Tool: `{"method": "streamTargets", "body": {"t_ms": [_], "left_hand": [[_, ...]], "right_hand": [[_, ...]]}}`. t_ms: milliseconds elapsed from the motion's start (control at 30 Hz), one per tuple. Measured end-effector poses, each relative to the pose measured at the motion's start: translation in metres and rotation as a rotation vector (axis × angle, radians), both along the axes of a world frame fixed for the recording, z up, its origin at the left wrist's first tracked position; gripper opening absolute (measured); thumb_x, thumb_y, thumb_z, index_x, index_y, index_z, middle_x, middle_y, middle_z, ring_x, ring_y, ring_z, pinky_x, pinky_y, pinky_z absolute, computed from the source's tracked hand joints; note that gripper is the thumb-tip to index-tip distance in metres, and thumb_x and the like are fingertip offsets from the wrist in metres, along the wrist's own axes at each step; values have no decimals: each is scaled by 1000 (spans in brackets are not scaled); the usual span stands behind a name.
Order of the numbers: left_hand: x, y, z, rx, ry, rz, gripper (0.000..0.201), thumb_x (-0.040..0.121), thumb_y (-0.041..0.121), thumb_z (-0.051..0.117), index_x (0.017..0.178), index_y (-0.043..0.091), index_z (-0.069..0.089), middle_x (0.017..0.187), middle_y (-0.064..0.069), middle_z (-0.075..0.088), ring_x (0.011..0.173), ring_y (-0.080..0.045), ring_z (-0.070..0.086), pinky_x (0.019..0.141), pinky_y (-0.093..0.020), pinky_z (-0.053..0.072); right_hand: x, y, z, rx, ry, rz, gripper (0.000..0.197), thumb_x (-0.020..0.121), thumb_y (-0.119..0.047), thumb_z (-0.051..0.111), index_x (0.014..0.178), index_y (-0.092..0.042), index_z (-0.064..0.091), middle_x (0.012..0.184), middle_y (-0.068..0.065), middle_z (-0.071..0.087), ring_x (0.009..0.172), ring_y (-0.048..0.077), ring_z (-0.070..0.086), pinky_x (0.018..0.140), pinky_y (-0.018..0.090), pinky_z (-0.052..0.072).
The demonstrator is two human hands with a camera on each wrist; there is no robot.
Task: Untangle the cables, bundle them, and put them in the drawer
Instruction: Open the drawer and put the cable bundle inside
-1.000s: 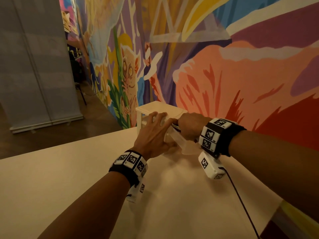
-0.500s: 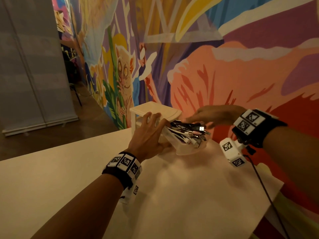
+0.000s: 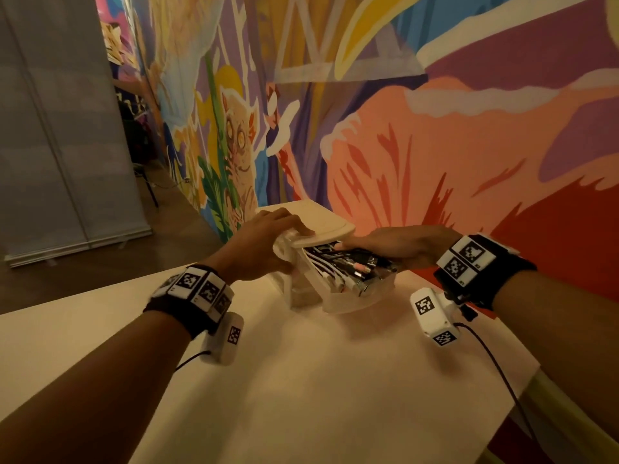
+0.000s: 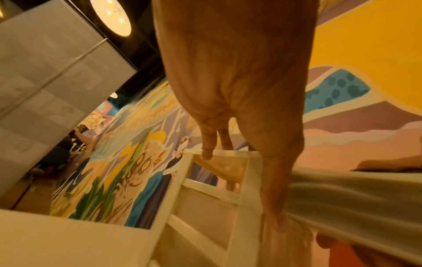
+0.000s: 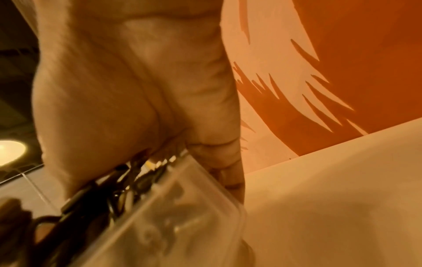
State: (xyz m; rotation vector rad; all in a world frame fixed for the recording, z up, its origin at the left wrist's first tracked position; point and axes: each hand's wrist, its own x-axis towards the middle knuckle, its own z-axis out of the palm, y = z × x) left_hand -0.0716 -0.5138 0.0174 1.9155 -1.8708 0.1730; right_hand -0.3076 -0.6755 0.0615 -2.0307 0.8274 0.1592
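A small white drawer unit (image 3: 321, 226) stands at the table's far edge. Its clear drawer (image 3: 355, 301) is pulled out and tilts down, heaped with black and white cables (image 3: 338, 266). My left hand (image 3: 264, 236) rests on the unit's top, fingers laid over it, thumb down its near side. In the left wrist view this hand (image 4: 239, 90) reaches over the frame (image 4: 248, 180). My right hand (image 3: 395, 244) lies flat on the cables and presses them down. From the right wrist, the palm (image 5: 128, 90) covers the plugs (image 5: 109, 198) above the drawer wall (image 5: 178, 216).
The white table (image 3: 301, 380) ends close to the right of the drawer, near the painted mural wall (image 3: 469, 145). A grey banner stand (image 3: 67, 145) is on the floor at the left. A thin black lead (image 3: 495, 370) hangs from the right wrist camera.
My right hand, lifted off to the right half a second ago, has come down flat on the cables. My left hand has shifted from the drawer's front up onto the unit's top.
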Motion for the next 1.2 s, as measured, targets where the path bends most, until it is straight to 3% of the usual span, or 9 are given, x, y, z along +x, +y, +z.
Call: {"method": "streamTargets", "body": {"t_ms": [167,300,433,500,633,767,900,1000,1200], "left_hand": [[9,4,-3,32,191,-120,62,80,28,91,133,39,61,141,15,56,133,-14,50,112,-46,46],[5,6,2,77,479,-184,49,90,-4,67,124,31,66,144,16,56,140,-13,46,114,-39,43],[-20,4,1,83,846,-141,22,94,30,57,113,28,68,149,9,52,146,-20,39,113,-25,38],[-26,1,-1,100,805,-99,40,80,45,64,118,32,65,164,5,38,157,-19,22,129,-43,20],[-34,-6,-2,89,701,41,40,90,32,68,127,32,54,165,3,23,155,-22,16,124,-41,16],[-41,-12,-2,101,767,65,52,95,30,65,142,31,42,157,6,22,146,-31,26,117,-49,36],[-41,-15,2,168,841,107,65,89,33,73,144,34,38,144,8,22,122,-28,38,86,-52,54],[-38,-16,0,177,770,136,77,77,42,79,143,36,39,140,13,21,119,-28,41,80,-51,61],[-38,-23,-5,98,469,236,69,77,59,74,136,35,46,145,8,41,124,-29,54,103,-53,54]], "right_hand": [[-4,11,3,-4,33,-18,64,96,-66,62,124,-9,72,110,10,81,90,18,78,77,31,61],[-15,18,10,97,-27,-48,81,92,-77,55,134,-8,59,122,15,73,112,31,73,97,47,61],[-22,4,20,114,-125,-272,93,91,-62,68,157,-5,36,136,21,58,118,40,65,99,54,58],[-20,3,13,78,-55,-216,98,82,-56,80,157,-12,38,145,21,52,123,41,62,98,55,59],[-5,12,3,104,-25,-149,79,82,-46,86,146,-15,53,142,17,56,119,40,67,89,48,64],[10,16,7,111,-11,-114,73,81,-43,89,138,-8,61,131,20,72,113,38,74,86,46,63],[19,17,9,85,55,-91,75,83,-42,88,140,-4,58,130,22,71,119,41,69,95,49,59],[29,8,2,-84,93,-106,113,46,-59,99,134,-1,61,125,27,72,111,37,71,98,45,56],[32,11,4,-469,139,-59,47,100,-47,67,118,-3,66,111,14,69,87,22,63,69,28,52]]}}
